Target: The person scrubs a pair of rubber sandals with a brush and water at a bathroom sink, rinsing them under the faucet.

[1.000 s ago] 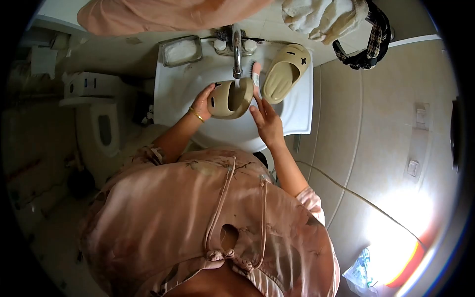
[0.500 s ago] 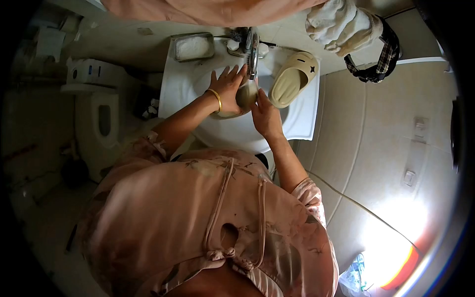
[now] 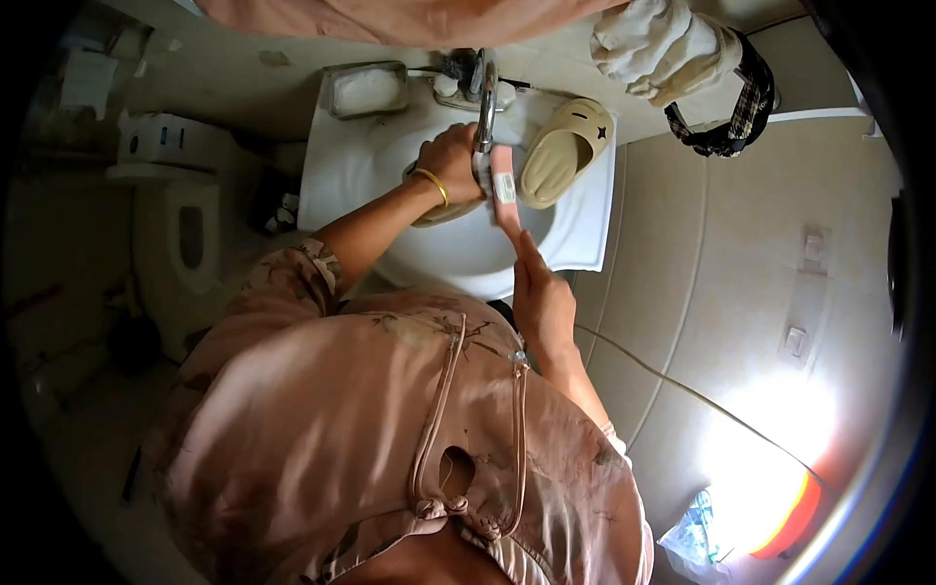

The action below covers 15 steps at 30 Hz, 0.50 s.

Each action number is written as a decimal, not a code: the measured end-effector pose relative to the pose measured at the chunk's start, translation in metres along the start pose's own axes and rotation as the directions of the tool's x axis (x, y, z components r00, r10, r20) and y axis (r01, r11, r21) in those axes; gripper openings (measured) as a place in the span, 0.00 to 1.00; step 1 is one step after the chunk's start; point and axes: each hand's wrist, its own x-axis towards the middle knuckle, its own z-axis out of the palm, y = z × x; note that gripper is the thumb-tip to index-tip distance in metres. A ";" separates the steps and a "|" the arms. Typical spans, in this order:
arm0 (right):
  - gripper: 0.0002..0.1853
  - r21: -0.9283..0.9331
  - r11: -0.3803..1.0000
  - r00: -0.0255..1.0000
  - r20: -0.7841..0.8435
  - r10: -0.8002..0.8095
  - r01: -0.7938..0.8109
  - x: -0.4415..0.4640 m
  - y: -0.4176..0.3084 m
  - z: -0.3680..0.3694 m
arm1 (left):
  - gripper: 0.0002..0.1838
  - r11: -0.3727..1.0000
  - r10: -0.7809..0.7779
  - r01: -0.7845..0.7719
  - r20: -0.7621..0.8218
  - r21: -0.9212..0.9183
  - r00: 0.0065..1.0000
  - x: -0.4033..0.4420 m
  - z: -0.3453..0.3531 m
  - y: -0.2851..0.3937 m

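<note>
Under the faucet [image 3: 486, 107], at the sink [image 3: 314, 200], my left hand [image 3: 450, 161] is on one slipper [image 3: 450, 215], covering most of it; only its lower edge shows beneath my wrist. With those fingers partly hidden, I cannot tell how wide or firm that grip is. My right hand [image 3: 546, 307] has a narrow grip on the handle of the pink brush [image 3: 503, 185], its head upright beside the left hand. The other slipper [image 3: 556, 166] rests tilted on the right side of the sink, just beside the brush.

I judge the slipper light and slightly springy, soft enough to flex but hardly fragile. Wet, its smooth surface would likely turn slippery, so the thick sole edge or the strap seems the surest hold. The brush feels stiff and light, best taken low on its handle.
</note>
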 end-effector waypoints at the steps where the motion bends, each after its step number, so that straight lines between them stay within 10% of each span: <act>1: 0.23 -0.014 1.000 0.999 -0.039 -0.016 0.015 0.010 -0.007 -0.002 | 0.36 0.990 0.122 -0.111 -0.120 0.092 0.985 0.006 0.035 -0.025; 9: 0.18 -0.138 0.990 0.999 0.009 -0.036 0.037 0.013 -0.015 -0.018 | 0.44 0.985 0.163 -0.150 -0.163 0.091 0.973 0.005 0.050 -0.034; 10: 0.18 -0.177 0.984 1.000 0.025 -0.007 0.011 0.035 -0.024 -0.023 | 0.46 0.972 0.096 -0.104 0.050 0.209 0.994 0.002 0.045 -0.021; 15: 0.20 -0.173 0.981 0.996 0.020 -0.083 0.085 0.033 -0.019 -0.023 | 0.46 0.994 0.081 -0.091 -0.154 -0.065 0.985 0.001 0.021 -0.026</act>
